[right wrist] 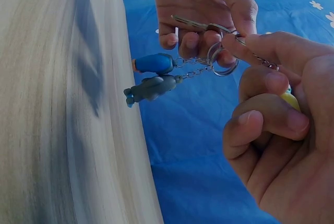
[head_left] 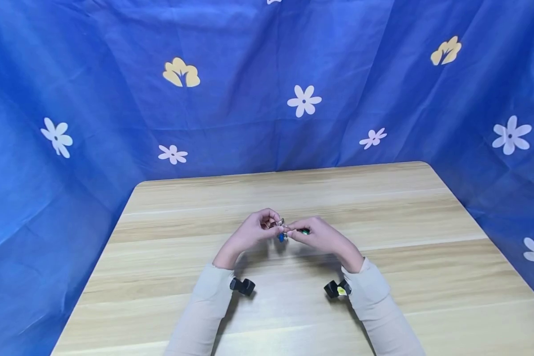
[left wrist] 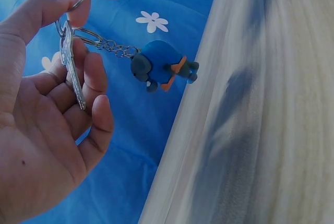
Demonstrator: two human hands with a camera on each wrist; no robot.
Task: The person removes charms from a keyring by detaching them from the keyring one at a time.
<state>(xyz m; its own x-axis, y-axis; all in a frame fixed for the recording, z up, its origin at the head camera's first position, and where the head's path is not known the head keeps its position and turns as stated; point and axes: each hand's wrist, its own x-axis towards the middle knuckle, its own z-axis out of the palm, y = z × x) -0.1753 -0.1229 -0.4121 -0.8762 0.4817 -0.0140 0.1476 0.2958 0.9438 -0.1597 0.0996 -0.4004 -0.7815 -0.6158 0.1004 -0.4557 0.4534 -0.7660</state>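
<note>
Above the table, my left hand and right hand meet at a bunch of keychains. In the left wrist view, the left thumb and a finger pinch a metal key ring, and a silver key hangs by the palm. A chain carries a blue figurine with orange parts. In the right wrist view, a grey figurine hangs beside it from linked rings. My right thumb and forefinger pinch a ring with a short chain; its yellow charm is partly hidden by the curled fingers.
Beneath the hands lies a light wood-grain table. Blue cloth with printed flowers surrounds its back and sides. A black wrist camera sits on each cuff, one at the left and one at the right.
</note>
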